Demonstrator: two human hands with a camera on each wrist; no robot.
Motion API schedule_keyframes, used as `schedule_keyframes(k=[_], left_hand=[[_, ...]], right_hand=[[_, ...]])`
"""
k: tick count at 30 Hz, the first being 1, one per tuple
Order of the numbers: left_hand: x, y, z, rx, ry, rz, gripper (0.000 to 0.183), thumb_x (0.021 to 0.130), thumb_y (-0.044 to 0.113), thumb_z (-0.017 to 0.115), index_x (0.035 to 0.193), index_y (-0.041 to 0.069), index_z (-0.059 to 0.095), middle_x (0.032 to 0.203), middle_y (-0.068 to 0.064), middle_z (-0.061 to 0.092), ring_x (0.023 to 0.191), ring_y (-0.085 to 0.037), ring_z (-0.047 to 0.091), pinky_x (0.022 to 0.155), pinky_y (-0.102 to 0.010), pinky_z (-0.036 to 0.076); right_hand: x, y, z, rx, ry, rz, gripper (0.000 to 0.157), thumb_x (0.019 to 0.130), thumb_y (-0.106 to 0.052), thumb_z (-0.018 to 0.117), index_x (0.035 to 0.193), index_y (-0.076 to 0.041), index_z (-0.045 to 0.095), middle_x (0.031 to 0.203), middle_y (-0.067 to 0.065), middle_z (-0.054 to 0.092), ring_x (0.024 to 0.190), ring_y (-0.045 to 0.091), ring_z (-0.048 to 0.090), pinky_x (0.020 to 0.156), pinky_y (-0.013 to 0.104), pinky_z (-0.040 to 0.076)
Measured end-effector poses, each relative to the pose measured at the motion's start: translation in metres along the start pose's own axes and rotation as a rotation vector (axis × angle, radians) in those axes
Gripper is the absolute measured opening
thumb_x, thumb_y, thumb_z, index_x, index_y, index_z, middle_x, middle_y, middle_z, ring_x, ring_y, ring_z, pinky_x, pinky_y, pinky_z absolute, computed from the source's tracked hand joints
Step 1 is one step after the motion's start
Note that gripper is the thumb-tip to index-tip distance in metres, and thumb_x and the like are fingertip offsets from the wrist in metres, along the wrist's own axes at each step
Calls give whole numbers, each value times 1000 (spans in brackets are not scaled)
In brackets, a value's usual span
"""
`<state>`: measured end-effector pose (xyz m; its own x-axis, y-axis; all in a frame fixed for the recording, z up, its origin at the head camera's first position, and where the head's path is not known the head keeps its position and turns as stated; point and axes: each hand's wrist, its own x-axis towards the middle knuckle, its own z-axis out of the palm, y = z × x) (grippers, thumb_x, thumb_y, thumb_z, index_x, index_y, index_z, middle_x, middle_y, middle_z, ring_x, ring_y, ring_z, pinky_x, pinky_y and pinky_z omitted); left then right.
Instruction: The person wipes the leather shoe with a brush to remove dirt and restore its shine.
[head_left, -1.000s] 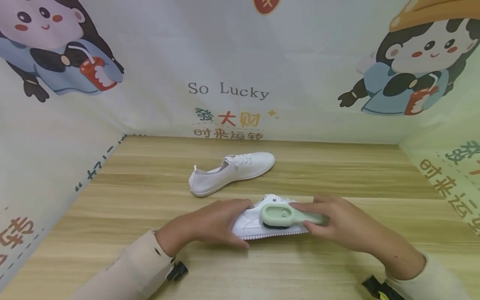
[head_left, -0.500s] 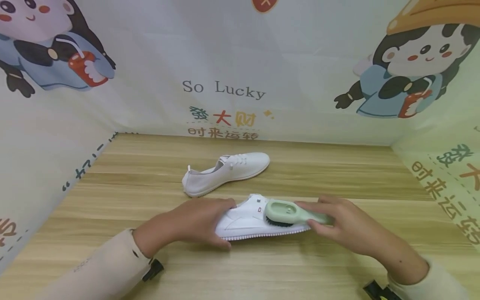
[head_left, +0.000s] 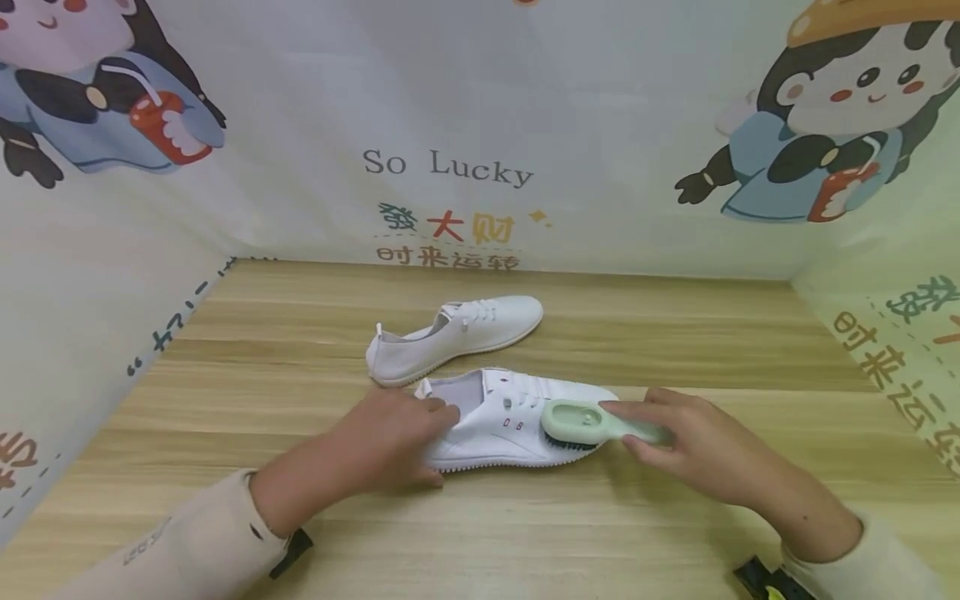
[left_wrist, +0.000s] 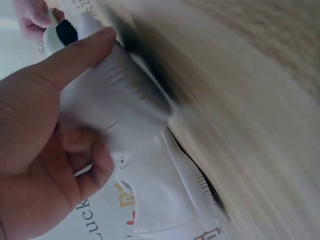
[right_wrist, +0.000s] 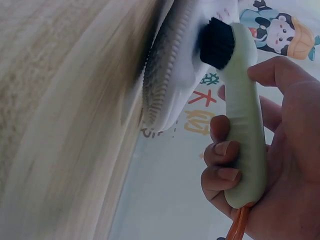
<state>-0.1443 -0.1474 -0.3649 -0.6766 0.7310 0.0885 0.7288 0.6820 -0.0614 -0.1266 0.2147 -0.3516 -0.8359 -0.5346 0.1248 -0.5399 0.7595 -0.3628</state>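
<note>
Head view: near white shoe point(head_left: 480, 437) is held at bench point(head_left: 712, 350), long axis left to right; heel gripped by left hand point(head_left: 375, 437), toe point(head_left: 603, 395) pointed toward right hand point(head_left: 693, 446), where green brush point(head_left: 581, 421) is clamped, bristles point(head_left: 572, 444) set against near flank.

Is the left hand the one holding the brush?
No, the right wrist view shows the right hand gripping the brush.

A person wears long cream sleeves; the left sleeve point(head_left: 183, 546), lower left of the frame, carries faint lettering point(head_left: 147, 542) and a small dark mark point(head_left: 257, 531). Black wrist fittings point(head_left: 291, 553) flank both cuffs, the lower-right fitting point(head_left: 752, 575) showing yellow.
</note>
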Motion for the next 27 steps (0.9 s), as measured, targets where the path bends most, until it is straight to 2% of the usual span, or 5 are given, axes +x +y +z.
schedule_keyframes(k=[6, 11, 15, 19, 27], left_hand=[[0, 3, -5, -82, -52, 85, 32, 75, 32, 86, 87, 17, 60, 74, 9, 55, 59, -7, 45, 54, -27, 40], [-3, 1, -11, -146, 39, 48, 28, 77, 31, 84, 91, 22, 62, 82, 11, 55, 60, -2, 44, 54, -22, 39], [-1, -5, -21, -144, 89, -60, 53, 73, 43, 86, 115, 23, 62, 106, 5, 56, 63, -4, 48, 52, -22, 39], [1, -13, -22, -188, -45, -194, 84, 65, 53, 89, 133, 18, 54, 119, 0, 58, 82, -13, 59, 63, -33, 49], [3, -30, -12, -409, -186, -226, 66, 65, 44, 92, 115, 17, 59, 95, 6, 64, 80, -11, 57, 76, -34, 49]], right_hand=[[-1, 4, 3, -6, -42, -37, 29, 93, -24, 68, 121, -19, 70, 92, -10, 61, 74, -1, 50, 66, 25, 48], [0, 8, 7, 9, -104, -45, 19, 89, -23, 71, 106, -21, 65, 95, -11, 64, 81, 2, 55, 71, 27, 50], [0, 11, 7, 58, -157, -42, 20, 86, -22, 71, 102, -22, 60, 80, -12, 58, 67, 0, 47, 61, 21, 43], [0, 13, 8, 89, -161, -48, 21, 85, -20, 70, 101, -21, 55, 72, -12, 52, 61, -1, 42, 54, 20, 39], [1, 15, 5, 101, -109, -7, 19, 93, -23, 66, 107, -21, 54, 74, -11, 56, 60, 0, 45, 54, 21, 42]])
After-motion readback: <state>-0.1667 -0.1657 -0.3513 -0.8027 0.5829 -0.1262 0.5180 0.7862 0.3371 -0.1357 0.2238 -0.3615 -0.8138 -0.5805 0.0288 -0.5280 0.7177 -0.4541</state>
